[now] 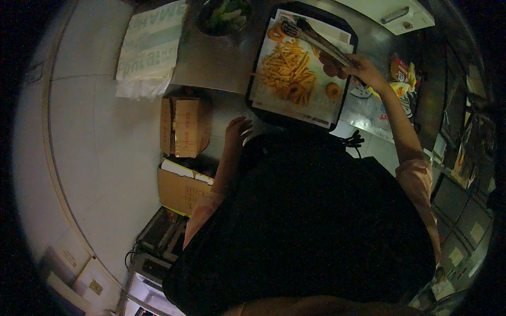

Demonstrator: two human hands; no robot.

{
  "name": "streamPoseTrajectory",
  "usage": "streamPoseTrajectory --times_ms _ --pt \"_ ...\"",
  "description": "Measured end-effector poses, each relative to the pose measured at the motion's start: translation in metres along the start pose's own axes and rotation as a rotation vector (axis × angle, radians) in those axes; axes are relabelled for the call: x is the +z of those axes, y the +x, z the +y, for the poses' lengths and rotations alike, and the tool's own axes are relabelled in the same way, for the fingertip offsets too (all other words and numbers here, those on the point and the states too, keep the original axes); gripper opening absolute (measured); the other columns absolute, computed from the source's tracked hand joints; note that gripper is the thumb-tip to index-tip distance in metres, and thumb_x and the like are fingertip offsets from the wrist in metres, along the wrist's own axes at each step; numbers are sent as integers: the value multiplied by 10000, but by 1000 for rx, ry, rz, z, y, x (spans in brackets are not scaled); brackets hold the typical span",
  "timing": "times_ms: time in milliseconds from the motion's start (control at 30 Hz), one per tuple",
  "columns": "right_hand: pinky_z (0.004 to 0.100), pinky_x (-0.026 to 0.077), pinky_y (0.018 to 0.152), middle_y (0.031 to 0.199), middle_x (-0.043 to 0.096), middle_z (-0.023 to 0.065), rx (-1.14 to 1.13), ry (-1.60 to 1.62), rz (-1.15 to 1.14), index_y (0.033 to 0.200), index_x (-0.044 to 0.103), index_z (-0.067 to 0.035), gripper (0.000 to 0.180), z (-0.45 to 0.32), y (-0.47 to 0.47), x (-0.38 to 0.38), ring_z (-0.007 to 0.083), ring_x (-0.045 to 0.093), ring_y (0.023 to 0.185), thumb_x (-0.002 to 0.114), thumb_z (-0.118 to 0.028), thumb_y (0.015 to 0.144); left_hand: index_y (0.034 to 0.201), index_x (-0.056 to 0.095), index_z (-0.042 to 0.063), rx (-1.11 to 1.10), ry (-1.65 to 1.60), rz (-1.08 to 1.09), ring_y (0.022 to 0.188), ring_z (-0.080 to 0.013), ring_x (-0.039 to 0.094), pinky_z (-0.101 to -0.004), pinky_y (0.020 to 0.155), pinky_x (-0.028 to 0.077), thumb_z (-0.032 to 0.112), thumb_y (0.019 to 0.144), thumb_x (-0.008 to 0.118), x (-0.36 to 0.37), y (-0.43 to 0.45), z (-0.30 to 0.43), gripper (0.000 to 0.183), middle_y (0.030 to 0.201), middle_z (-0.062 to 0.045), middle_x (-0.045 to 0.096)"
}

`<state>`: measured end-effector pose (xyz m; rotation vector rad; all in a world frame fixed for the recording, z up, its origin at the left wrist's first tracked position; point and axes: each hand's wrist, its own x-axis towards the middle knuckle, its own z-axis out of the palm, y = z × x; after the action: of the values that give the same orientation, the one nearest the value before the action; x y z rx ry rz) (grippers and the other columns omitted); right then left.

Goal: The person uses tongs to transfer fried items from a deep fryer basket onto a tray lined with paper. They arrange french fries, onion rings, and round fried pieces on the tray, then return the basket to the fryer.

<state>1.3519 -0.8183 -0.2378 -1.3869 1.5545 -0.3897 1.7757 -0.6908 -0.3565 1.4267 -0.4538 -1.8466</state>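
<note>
My right hand [364,71] is shut on the handle end of metal tongs [324,44], which reach left over the top of a black tray [253,89]. Whether the tong tips grip anything is hard to tell. On the tray's paper liner [276,107] lie a pile of French fries [286,65], onion rings [333,91] and reddish-brown round pieces [330,70] beside the tongs. My left hand [239,127] hangs below the tray's left side, fingers slightly curled, holding nothing.
A bowl of green leaves [229,16] stands on the metal counter [211,65], near printed paper bags [152,43]. Cardboard boxes [187,127] are at lower left. Yellow and red packaging [404,81] lies right of my right forearm; a white appliance [407,17] is at top right.
</note>
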Motion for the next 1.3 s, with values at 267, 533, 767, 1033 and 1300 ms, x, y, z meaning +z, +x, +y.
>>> streamPoseTrajectory --times_ms 267,533,767,1033,1300 --pt "206 394 491 777 572 -2 -12 -54 210 1281 476 -57 512 10 -78 -13 60 472 548 656 -211 826 1166 478 35 -41 18 -5 947 -237 605 -363 765 501 148 868 521 2 17 -4 322 1030 -126 616" --pt "333 469 606 884 623 166 -88 -479 201 1246 467 -26 485 23 -55 19 220 606 642 635 -194 823 1167 475 16 -64 85 -72 925 -234 586 -373 775 499 143 858 536 5 43 -18 339 1026 -114 586" --pt "407 462 809 1030 587 256 -73 -502 150 1210 489 -24 468 4 -36 26 383 584 941 639 -173 794 1192 456 8 -37 75 -77 966 -247 572 -403 808 492 157 872 532 11 32 -9 360 1073 -143 569" --pt "419 470 766 941 609 252 -11 -670 38 1198 508 -27 476 -19 -47 38 388 597 862 658 -187 776 1194 468 24 151 340 -166 961 -237 579 -392 820 483 182 879 527 3 26 -13 357 1077 -131 583" --pt "424 475 711 878 620 246 -143 -539 125 1205 504 -29 478 -31 -72 40 399 606 795 647 -231 797 1178 478 31 -103 6 -4 938 -244 587 -393 810 482 171 852 547 3 22 -12 362 1057 -131 597"
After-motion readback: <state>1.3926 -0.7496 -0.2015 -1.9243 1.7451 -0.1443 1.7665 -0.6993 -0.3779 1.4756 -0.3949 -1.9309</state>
